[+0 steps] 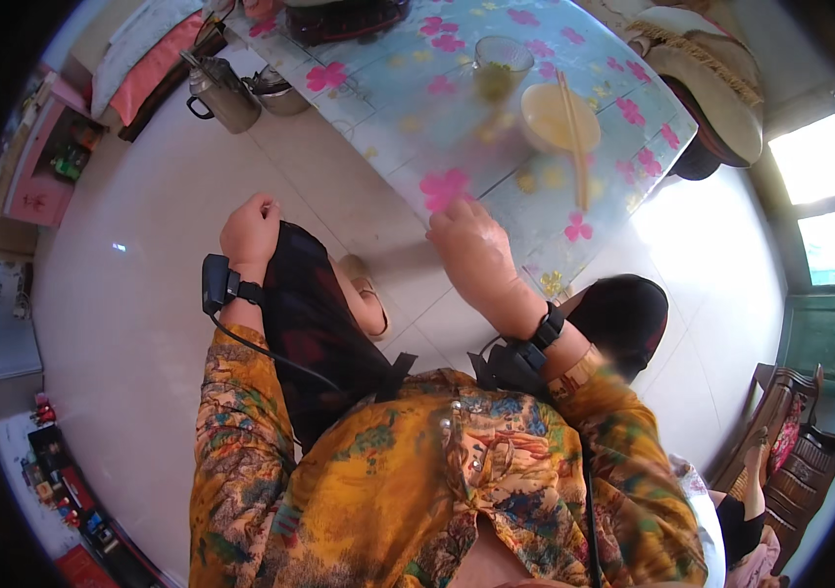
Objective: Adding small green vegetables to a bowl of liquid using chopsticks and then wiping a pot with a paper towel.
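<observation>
My left hand (249, 231) is loosely curled beside my left knee (303, 250), with nothing visible in it. Over the near edge of the table (406, 151) is my right hand (472, 250), its fingers bent and the fingertips hidden beneath. Whether they hold anything cannot be seen. Beyond that hand, a pale bowl (546, 121) stands on the flowered table cover. A pair of chopsticks (574, 143) lies across the bowl's right side, pointing towards me. Just behind it is a clear glass (503, 55) with greenish contents low down.
A metal jug (223, 95) and a lidded kettle (281, 92) stand on the floor left of the table. A padded seat (711, 95) is at the far right corner. Behind me on the right, another person's leg (754, 470) rests on a wooden bench (800, 474).
</observation>
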`<state>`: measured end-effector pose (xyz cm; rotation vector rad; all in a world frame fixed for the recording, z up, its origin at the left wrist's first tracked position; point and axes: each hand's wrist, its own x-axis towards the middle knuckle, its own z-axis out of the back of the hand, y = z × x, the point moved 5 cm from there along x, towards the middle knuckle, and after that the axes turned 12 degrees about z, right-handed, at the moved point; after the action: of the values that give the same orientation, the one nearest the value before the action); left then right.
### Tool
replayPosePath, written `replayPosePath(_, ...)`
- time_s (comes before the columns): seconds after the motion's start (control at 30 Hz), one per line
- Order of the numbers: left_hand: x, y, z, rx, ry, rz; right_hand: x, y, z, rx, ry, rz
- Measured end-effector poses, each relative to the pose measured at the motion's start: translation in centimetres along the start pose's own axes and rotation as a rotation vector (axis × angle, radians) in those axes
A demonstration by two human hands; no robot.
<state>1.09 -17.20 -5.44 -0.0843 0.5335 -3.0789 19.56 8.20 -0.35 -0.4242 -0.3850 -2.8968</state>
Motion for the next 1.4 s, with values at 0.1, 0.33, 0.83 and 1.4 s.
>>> replayPosePath(0.1,-0.1,0.2,-0.1,-0.006,0.002,0.012,0.0,0.0,-0.4,-0.032,0.015,-0.020)
replayPosePath(0.33,0.0,0.6,-0.3,-0.037,-0.011,0.008,-0.9,-0.7,-0.5,-0.053,-0.053,0.063)
replayPosePath(0.83,0.2,0.0,-0.3,-0.039,-0.025,-0.010,1.9,-14.2,10.9,-0.231,-0.409,-0.133)
replayPosePath(1.4,0.2,0.5,-0.2,-0.027,-0.020,0.015,3.0,-9.7,13.0,-0.114,-0.306,-0.228)
